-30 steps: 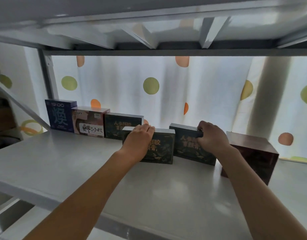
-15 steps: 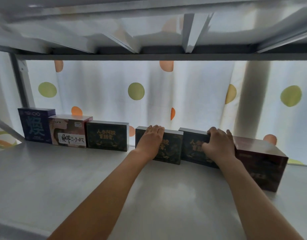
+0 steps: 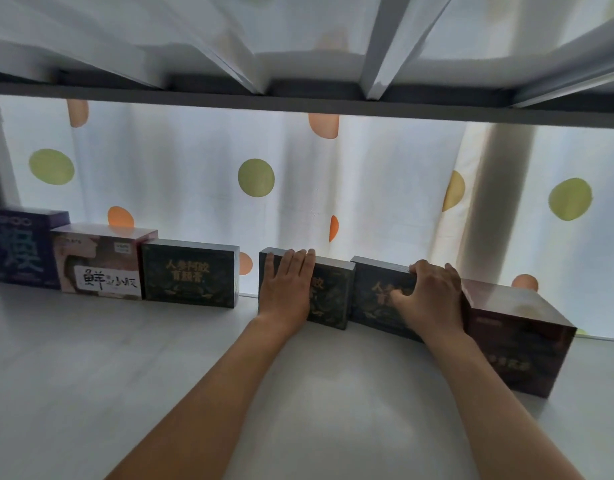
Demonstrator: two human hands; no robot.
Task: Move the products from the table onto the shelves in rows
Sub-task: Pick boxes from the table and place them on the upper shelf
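A: What stands on the shelf [image 3: 125, 375]?

B: Six boxes in a row along the back edge, in front of a dotted curtain [image 3: 368, 188]. At about 9 o'clock there is a purple box [image 3: 20, 249], touching it a pink box with a white label [image 3: 101, 263], and just beside that a dark green box with gold lettering [image 3: 191, 273].

A: And then?

B: A gap, then at the centre a second dark green box [image 3: 333, 294], a third dark green box [image 3: 378, 296] just beside it, and at 3 o'clock a larger maroon box [image 3: 527, 341].

A: Where are the hands?

B: The left hand [image 3: 286, 289] lies flat against the face of the second dark green box, fingers [image 3: 300, 263] straight and together, tips reaching its top edge. It presses rather than grips; nothing is closed around the box.

A: The right?

B: The right hand [image 3: 432, 299] is on the third dark green box at its right end, fingers curled over the top edge and thumb across the front, so it has hold of that box. The hand sits right against the maroon box.

A: Do all the boxes stand upright?

B: Yes, faces forward. The maroon box is turned at an angle, out of line with the row.
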